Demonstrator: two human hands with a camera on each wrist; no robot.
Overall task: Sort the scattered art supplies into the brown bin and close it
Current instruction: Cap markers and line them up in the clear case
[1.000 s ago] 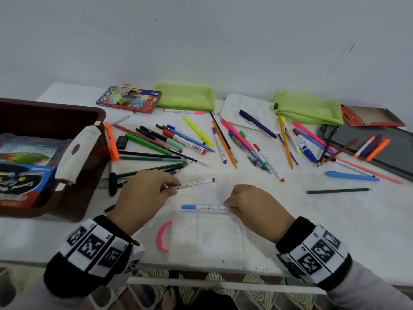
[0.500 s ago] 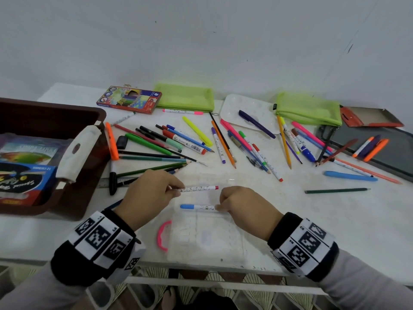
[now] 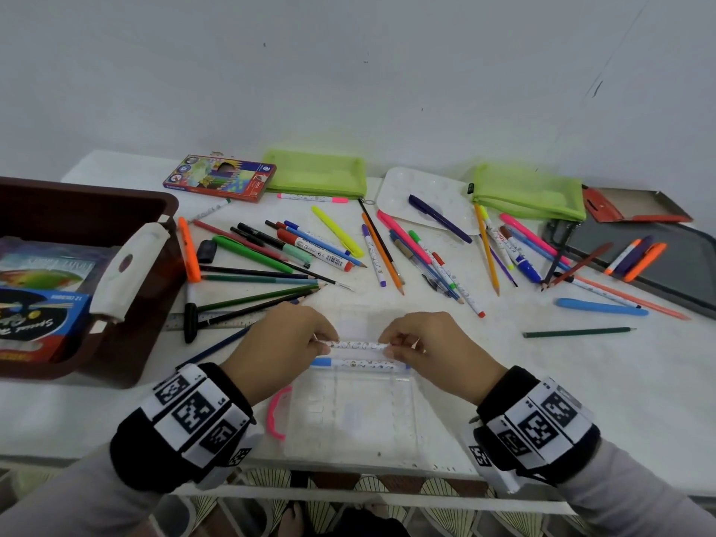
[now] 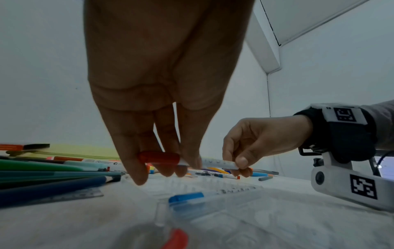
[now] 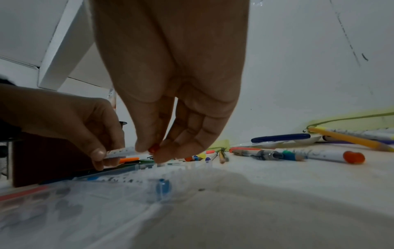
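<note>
Both hands hold one white patterned marker (image 3: 356, 345) level above the clear plastic case (image 3: 348, 420). My left hand (image 3: 323, 344) pinches its left end, where a red cap (image 4: 160, 157) shows. My right hand (image 3: 387, 348) pinches the other end, where a bit of red (image 5: 154, 149) shows between the fingertips. A blue-capped marker (image 3: 354, 364) lies in the case just below them. The brown bin (image 3: 97, 195) stands open at the far left, with boxes of colours inside and a white latch (image 3: 128, 269) on its near wall.
Several pens, pencils and markers (image 3: 329, 257) lie across the table behind the hands. Two green pouches (image 3: 317, 176), a coloured-pencil box (image 3: 219, 178), a white palette (image 3: 426, 199) and a dark flat panel (image 3: 658, 273) sit further back. A ruler (image 3: 217, 319) lies by the bin.
My right hand has left the blue-capped marker in the case and taken the right end of the red-capped marker. The left hand has carried that marker closer to the case.
</note>
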